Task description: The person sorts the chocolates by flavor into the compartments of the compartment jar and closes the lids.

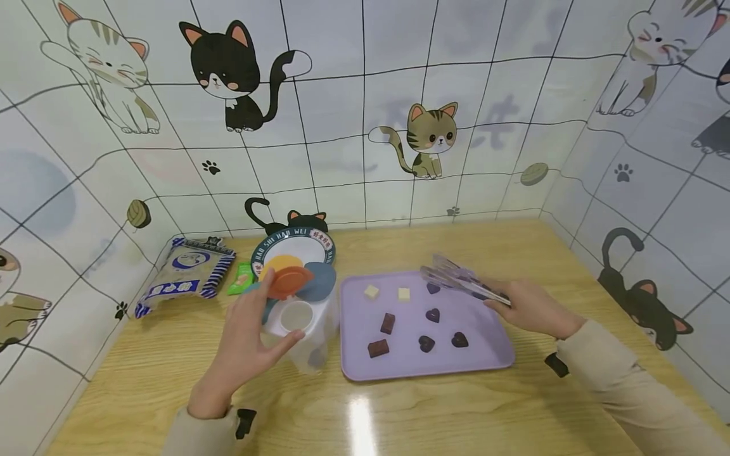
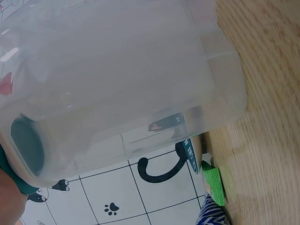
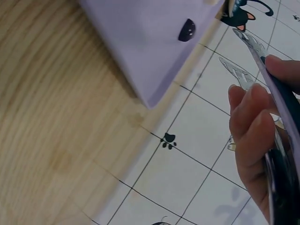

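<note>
My left hand (image 1: 242, 342) is at the top of a clear plastic storage container (image 1: 316, 345) with several coloured flip lids. Its fingers hold the container's top beside the raised orange lid (image 1: 289, 283), and the thumb lies near the round opening (image 1: 296, 315). In the left wrist view the container's see-through wall (image 2: 117, 70) fills most of the picture. My right hand (image 1: 533, 307) grips metal tongs (image 1: 464, 282), their tips apart over the back right of a lilac tray (image 1: 399, 370). Nothing shows between the tips. The tray bears dark heart-shaped chocolates (image 1: 433, 315), brown rectangular pieces (image 1: 378, 348) and pale cubes (image 1: 403, 294).
Behind the container a round plate (image 1: 293, 234) with a dark lettered rim leans on the wall. A blue-and-white bag (image 1: 185, 269) and a small green packet (image 1: 242, 278) lie at the back left. Cat-patterned sheeting (image 1: 365, 158) borders the wooden table (image 1: 433, 418).
</note>
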`<action>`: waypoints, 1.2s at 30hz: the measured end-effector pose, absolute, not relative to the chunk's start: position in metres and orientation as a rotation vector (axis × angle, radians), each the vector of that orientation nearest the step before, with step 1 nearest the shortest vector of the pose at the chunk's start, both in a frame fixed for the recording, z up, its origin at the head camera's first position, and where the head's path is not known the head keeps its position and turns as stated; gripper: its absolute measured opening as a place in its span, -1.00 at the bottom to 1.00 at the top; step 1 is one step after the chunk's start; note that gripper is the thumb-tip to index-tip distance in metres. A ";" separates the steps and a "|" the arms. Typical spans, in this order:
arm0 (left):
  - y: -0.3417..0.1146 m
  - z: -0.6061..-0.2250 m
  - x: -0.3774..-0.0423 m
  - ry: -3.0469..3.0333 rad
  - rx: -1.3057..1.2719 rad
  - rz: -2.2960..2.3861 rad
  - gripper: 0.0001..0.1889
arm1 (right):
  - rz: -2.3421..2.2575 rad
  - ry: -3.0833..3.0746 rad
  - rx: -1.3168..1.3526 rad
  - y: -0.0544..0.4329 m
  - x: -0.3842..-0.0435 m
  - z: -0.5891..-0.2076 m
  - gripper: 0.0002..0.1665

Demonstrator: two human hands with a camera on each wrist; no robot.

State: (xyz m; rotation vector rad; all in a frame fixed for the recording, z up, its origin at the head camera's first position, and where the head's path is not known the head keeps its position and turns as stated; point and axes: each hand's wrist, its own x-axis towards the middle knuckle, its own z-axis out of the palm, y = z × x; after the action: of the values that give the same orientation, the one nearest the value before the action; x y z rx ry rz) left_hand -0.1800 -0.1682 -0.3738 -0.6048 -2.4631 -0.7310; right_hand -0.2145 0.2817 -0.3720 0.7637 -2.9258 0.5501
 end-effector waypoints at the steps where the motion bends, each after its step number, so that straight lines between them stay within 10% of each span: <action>1: -0.168 -0.374 -0.180 -2.461 -0.607 -0.731 0.06 | 0.539 -2.944 0.757 0.284 -0.216 -0.375 -0.46; 36: -0.165 -0.375 -0.179 -2.447 -0.553 -0.689 0.09 | 0.546 -2.816 0.744 0.266 -0.211 -0.389 -0.59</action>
State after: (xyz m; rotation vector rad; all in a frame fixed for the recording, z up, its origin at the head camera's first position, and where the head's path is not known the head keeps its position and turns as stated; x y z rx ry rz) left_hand -0.1785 -0.1651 -0.3747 -0.5530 -2.4467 -0.6894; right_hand -0.2108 0.2658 -0.3890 0.7443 -2.8165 0.5456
